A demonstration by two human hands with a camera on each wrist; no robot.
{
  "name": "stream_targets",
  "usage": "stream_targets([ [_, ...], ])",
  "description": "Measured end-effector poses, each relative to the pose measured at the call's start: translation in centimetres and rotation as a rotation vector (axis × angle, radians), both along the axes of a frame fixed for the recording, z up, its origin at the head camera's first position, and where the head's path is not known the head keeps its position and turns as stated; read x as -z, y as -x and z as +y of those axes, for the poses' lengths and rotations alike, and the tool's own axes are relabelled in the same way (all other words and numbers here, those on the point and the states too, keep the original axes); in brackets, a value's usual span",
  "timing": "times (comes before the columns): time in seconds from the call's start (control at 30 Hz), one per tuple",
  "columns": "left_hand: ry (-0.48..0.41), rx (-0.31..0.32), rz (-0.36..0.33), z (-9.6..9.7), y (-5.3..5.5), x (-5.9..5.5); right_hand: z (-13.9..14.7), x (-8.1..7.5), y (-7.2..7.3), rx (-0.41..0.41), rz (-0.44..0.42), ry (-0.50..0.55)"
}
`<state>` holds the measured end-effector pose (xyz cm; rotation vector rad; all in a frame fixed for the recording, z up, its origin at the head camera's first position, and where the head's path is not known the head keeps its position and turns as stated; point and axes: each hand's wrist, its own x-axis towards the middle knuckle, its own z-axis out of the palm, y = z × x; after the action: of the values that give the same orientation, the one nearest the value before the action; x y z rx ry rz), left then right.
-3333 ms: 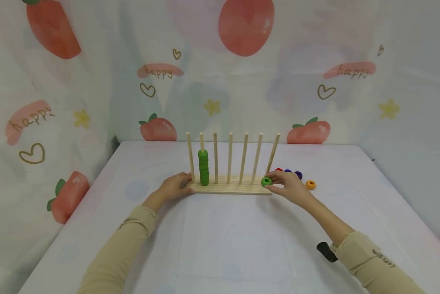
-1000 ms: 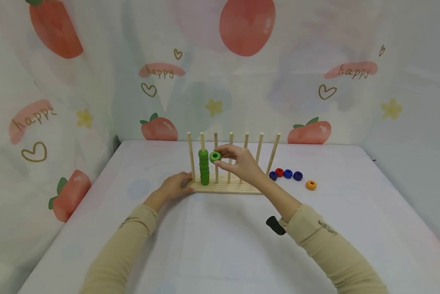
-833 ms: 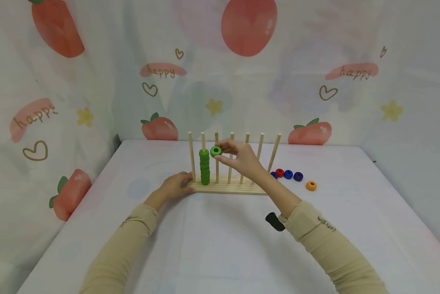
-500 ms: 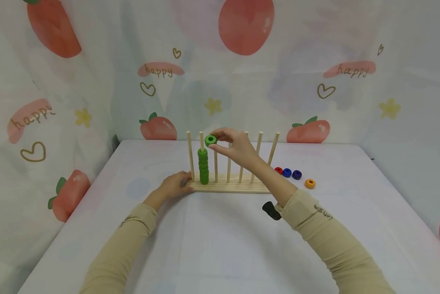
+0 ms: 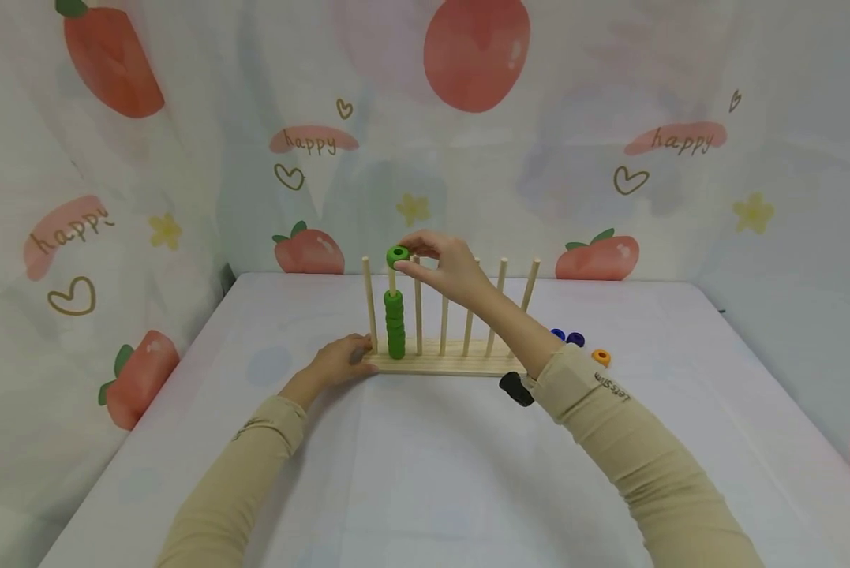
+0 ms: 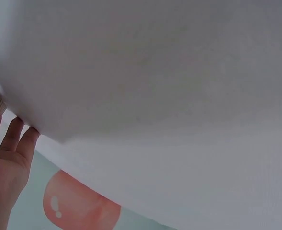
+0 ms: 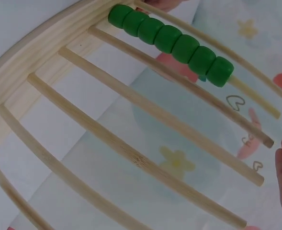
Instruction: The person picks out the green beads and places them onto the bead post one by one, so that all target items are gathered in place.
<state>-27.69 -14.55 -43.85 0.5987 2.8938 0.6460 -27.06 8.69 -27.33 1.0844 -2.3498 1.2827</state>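
A wooden peg rack [image 5: 446, 365] with a row of upright pegs stands on the table. On its second peg from the left sits a stack of green beads [image 5: 395, 327], with bare wood above them. My right hand [image 5: 456, 274] pinches one more green bead [image 5: 398, 256] between thumb and fingers, right at that peg's top. The held bead is out of frame in the right wrist view, where the stacked beads [image 7: 169, 39] show large. My left hand [image 5: 334, 361] holds the rack's left end, thumb at the front; its fingertips meet the wood in the left wrist view.
Right of the rack lie loose beads: a blue one [image 5: 557, 334], a dark purple one [image 5: 575, 339] and an orange one [image 5: 600, 357]. My right forearm hides part of the rack's right end. Patterned cloth [image 5: 481, 189] hangs behind the table.
From the rack's right end my right hand has carried the green bead left, then up to the second peg's top. The left hand has stayed at the rack's left end.
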Motion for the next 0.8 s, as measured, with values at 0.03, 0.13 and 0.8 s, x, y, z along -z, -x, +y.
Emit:
stream_targets([
  [0.03, -0.002, 0.002, -0.001, 0.0, 0.0, 0.0, 0.0, 0.0, 0.2, 0.002, 0.005, -0.009],
  [0.13, -0.006, 0.002, -0.001, 0.0, 0.1, 0.1, -0.1, 0.0, 0.8, 0.013, 0.013, -0.033],
  [0.8, -0.013, 0.030, 0.018, -0.1, -0.1, -0.2, -1.0, 0.4, 2.6, 0.017, -0.068, 0.000],
])
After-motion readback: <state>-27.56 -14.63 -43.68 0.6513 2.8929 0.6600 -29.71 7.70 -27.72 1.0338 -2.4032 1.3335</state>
